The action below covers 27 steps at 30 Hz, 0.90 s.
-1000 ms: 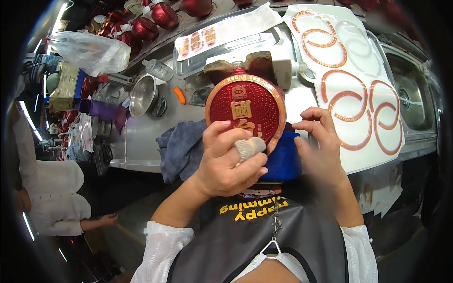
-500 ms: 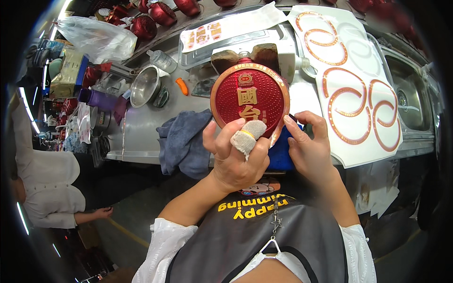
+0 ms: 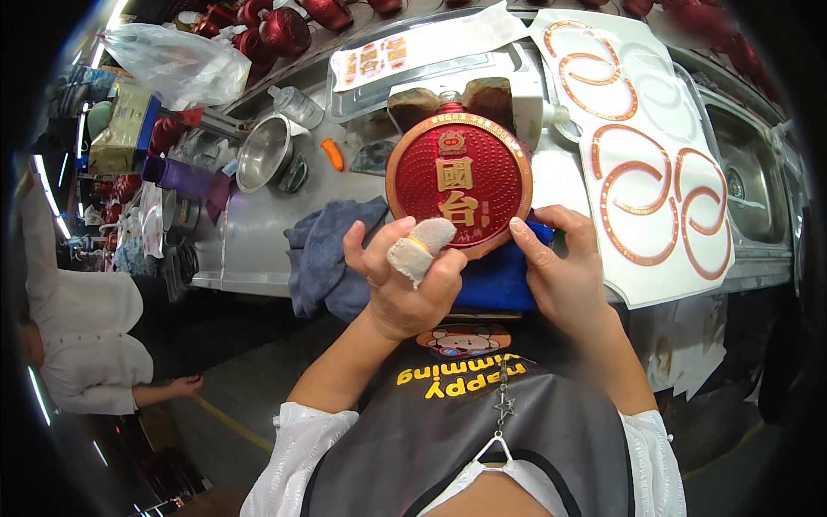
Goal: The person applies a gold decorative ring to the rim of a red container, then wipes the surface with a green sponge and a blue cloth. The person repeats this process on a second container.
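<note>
A round, flat red bottle [image 3: 465, 194] with gold raised characters and a gold ring-shaped label round its edge lies face up, its neck in the notch of a dark, worn block [image 3: 488, 101]. My right hand [image 3: 564, 267] holds the bottle's lower right edge, thumb on the rim and the other fingers partly hidden. At the lower left edge is my left hand [image 3: 405, 289], fingers bent and apart, with nothing in it. One of its fingers wears a whitish cloth finger cot [image 3: 422, 246] with a yellow band. Blue cloth [image 3: 495, 280] lies under the bottle.
Ring-shaped labels fill a white sheet [image 3: 637, 276] at the right, beside a sink [image 3: 749, 185]. A grey-blue towel [image 3: 332, 250], metal bowl [image 3: 263, 155] and orange tool [image 3: 332, 155] lie left. More red bottles [image 3: 284, 33] line the back. Another person [image 3: 86, 345] stands at far left.
My left hand has drawn back down and left, off the bottle's face, uncovering the lower characters. My right thumb has shifted slightly down along the rim.
</note>
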Available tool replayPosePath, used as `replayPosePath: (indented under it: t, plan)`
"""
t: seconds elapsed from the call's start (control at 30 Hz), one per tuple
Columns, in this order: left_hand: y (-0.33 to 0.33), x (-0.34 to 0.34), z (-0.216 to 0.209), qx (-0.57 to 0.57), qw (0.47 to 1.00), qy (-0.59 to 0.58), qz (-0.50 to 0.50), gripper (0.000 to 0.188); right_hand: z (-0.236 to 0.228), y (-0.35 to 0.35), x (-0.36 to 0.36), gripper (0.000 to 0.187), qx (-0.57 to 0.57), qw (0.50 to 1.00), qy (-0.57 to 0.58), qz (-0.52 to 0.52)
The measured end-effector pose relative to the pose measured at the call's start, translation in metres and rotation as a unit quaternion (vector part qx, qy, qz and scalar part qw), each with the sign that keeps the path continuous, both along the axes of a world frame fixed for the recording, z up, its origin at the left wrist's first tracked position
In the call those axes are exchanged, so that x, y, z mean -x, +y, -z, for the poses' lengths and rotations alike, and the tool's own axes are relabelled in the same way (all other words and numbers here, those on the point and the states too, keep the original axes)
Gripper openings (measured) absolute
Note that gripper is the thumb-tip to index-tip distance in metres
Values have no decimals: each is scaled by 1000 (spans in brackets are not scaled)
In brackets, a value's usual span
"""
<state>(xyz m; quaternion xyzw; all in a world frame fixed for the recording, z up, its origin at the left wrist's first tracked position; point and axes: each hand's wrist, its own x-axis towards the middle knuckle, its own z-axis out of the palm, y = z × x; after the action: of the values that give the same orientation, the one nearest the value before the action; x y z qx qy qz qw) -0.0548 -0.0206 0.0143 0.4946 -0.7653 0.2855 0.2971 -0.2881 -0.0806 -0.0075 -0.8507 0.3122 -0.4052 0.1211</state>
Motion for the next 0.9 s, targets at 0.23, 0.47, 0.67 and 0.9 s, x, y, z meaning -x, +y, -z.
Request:
replayPosePath:
  t: [0.23, 0.47, 0.67, 0.9]
  plan:
    - [10, -6, 8, -116, 942, 313, -24, 22, -1, 2, -1, 67, 13, 999, 28, -11]
    - [20, -13, 12, -242, 844, 479, 6, 42, -4, 6, -4, 66, 31, 998, 48, -16]
    - [14, -3, 11, -175, 860, 479, -2, 21, -4, 10, -7, 64, 23, 999, 47, -7]
    - [13, -5, 11, -171, 868, 466, -2, 15, -8, 11, -8, 63, 31, 998, 58, -9]
